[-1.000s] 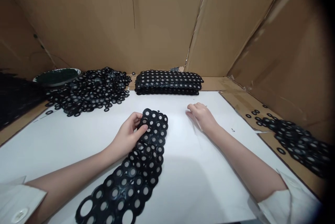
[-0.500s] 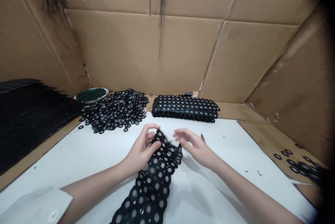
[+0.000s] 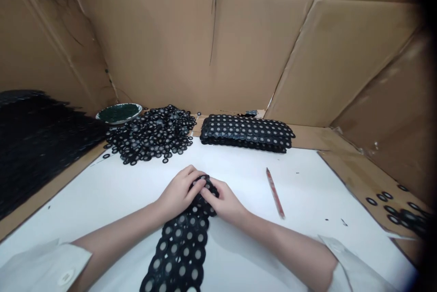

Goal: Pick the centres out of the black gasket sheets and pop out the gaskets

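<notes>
A black strip (image 3: 182, 246) made of joined round pieces with pale centres runs from the lower edge up to both hands. My left hand (image 3: 179, 192) grips its far end from the left, thumb on top. From the right, my right hand (image 3: 227, 201) holds the same end, its thumb nearly meeting the left one. The strip's tip is bunched between the fingers, partly hidden by them. To the right of my right hand, a red pencil-like stick (image 3: 275, 193) lies on the white surface (image 3: 246, 173).
At the back left is a heap of loose black rings (image 3: 153, 135) beside a dish with dark green content (image 3: 119, 113). Folded dotted strips (image 3: 247, 132) are stacked at the back. More rings (image 3: 392, 210) lie on cardboard at right. A dark pile (image 3: 41, 146) stands at left.
My right hand, apart from the strip's end before, has come left and closed on it. Both hands are now together. The red stick, mostly hidden behind the right hand earlier, shows fully.
</notes>
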A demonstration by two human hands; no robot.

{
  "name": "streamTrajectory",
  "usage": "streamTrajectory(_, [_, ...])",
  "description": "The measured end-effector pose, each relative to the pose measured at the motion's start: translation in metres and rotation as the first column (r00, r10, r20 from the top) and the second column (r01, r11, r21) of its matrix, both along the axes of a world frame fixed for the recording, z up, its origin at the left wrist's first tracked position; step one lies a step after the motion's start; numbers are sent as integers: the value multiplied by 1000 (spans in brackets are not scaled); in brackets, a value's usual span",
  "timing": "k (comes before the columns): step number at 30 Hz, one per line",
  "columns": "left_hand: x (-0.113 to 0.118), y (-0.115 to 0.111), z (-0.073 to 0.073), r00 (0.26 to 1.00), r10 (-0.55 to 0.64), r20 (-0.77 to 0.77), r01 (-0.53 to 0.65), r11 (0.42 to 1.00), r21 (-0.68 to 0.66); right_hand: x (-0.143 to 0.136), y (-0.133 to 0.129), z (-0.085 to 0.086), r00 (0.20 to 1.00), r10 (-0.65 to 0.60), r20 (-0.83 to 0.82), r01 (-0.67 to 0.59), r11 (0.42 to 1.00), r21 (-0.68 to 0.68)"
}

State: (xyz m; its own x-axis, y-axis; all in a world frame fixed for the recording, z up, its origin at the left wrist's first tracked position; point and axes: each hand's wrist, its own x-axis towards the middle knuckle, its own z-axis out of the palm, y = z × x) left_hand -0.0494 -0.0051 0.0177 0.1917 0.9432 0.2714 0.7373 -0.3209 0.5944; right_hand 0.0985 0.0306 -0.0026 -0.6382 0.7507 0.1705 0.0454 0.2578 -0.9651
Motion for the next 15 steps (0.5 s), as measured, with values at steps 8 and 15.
streamTrajectory(8, [5,5,7,913,338,228,-345,939,-10,0,2,-1,999,-48,7,49,992,-120])
streamTrajectory(15, [1,6,13,906,362,219,-408,886,222,1,-3,4,994,-112,-14,110,990,-91])
